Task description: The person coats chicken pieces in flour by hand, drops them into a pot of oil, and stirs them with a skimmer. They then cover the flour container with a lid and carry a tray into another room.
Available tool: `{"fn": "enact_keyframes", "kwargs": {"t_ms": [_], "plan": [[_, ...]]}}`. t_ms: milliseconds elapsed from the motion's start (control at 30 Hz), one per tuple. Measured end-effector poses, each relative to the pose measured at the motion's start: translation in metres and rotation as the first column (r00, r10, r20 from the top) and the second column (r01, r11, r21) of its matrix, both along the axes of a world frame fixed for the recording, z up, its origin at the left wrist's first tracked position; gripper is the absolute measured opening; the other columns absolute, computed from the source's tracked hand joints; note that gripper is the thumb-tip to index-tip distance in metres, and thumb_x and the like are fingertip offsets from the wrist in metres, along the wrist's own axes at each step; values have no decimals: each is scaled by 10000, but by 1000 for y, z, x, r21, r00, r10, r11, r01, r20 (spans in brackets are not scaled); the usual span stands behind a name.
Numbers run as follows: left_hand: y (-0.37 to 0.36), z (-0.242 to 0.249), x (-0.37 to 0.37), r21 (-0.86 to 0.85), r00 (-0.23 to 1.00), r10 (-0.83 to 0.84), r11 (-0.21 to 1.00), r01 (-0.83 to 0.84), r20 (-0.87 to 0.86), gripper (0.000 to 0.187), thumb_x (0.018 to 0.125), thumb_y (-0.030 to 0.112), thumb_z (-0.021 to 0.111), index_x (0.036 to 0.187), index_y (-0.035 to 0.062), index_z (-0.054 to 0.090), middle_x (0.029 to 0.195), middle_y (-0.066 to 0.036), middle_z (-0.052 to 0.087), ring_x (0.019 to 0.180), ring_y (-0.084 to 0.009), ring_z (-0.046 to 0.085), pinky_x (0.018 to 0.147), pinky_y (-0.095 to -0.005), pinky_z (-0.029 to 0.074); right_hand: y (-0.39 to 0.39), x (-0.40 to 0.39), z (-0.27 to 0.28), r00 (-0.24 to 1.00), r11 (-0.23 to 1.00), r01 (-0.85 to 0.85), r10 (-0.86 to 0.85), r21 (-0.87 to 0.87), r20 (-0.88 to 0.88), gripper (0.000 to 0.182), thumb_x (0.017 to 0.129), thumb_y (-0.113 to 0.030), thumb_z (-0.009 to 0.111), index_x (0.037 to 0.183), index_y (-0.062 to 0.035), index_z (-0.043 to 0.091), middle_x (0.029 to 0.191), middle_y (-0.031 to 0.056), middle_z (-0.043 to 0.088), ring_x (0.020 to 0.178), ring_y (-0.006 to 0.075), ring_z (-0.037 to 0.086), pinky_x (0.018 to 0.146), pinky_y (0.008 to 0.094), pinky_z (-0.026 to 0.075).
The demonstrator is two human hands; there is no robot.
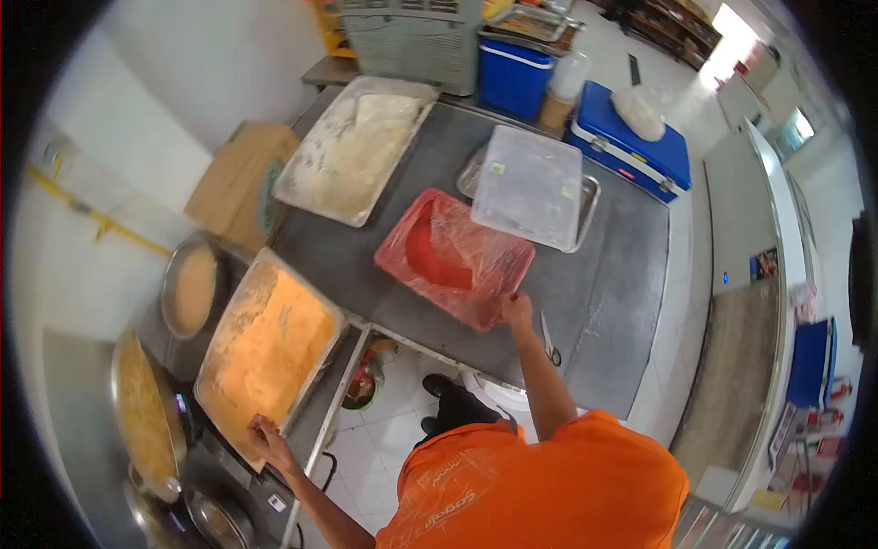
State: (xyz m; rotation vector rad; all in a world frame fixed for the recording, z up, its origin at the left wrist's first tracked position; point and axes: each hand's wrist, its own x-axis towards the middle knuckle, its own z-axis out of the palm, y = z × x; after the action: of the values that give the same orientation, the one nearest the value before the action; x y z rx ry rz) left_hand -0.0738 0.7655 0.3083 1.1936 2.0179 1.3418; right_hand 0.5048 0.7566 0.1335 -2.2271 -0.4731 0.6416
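Observation:
My right hand (517, 309) is closed on the near right corner of a red plastic tray (395, 252), which has clear wrap over it and lies on the dark metal table. At the left, my left hand (265, 441) is over the near edge of a metal tray (331, 316) spread with orange powder (274, 343). Its fingers are drawn together in a pinch. What they hold, if anything, is too small to tell. A pair of scissors (551, 348) lies on the table just right of my right hand.
A flour-dusted tray (343, 151) sits at the back left beside a cardboard box (240, 178). A lidded clear container (529, 183) and blue cooler (631, 142) stand at the back right. Bowl (192, 288) and large pan (144, 416) line the left side.

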Motion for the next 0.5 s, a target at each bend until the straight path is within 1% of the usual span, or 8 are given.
{"fn": "enact_keyframes", "kwargs": {"t_ms": [100,200,233,267,333,367,433,500], "plan": [[17,1,58,7,976,-216,976,216,-16,232,947,257,538,959,26,557,807,-22,552,736,-110,532,612,-249,402,-49,-21,49,994,996,-79,81,-29,69,465,831,-386,569,854,75,627,806,270,641,823,398,645,729,443,478],[24,-14,132,-172,854,-303,899,403,423,186,939,223,543,939,37,558,791,-14,553,711,-77,514,603,-224,408,-112,-24,88,997,998,12,-16,-59,-69,423,820,-365,599,845,56,634,777,248,646,761,354,658,684,417,487],[26,-17,164,-223,800,-315,850,477,510,173,939,213,540,942,41,557,789,-13,556,712,-66,513,601,-214,409,-136,-21,86,999,998,23,-21,-55,24,426,805,-373,611,820,51,638,732,227,644,697,323,655,638,407,488],[30,-24,196,-239,756,-433,767,595,491,211,932,237,550,978,31,554,820,-36,572,744,-94,535,636,-235,429,-158,-14,83,992,998,34,-28,-48,125,428,790,-381,622,795,46,643,687,206,642,633,292,651,592,398,490],[39,-52,241,-327,679,-641,595,734,358,350,918,309,564,1085,3,533,924,-99,600,839,-164,578,732,-292,461,-204,8,73,994,995,98,-98,4,47,404,808,-364,634,797,40,639,718,210,648,631,291,653,588,392,499],[42,-79,259,-411,645,-725,526,745,242,449,911,357,567,1156,-15,515,996,-139,612,903,-207,599,793,-327,471,-229,19,64,987,994,111,-111,5,113,385,817,-348,640,816,37,636,730,216,647,629,322,644,585,409,501],[46,-120,299,-482,568,-793,418,770,219,640,888,441,567,1275,-55,444,1177,-231,557,1079,-296,563,936,-390,425,-247,50,55,973,991,130,-130,13,188,366,825,-332,646,834,34,633,742,221,645,628,352,634,581,426,503],[46,-159,334,-521,447,-811,212,827,379,732,879,482,559,1322,-77,392,1284,-288,477,1199,-337,490,996,-405,385,-249,69,53,771,911,115,170,-396,614,334,831,-300,660,884,28,628,745,225,633,624,412,601,598,480,495]]}}
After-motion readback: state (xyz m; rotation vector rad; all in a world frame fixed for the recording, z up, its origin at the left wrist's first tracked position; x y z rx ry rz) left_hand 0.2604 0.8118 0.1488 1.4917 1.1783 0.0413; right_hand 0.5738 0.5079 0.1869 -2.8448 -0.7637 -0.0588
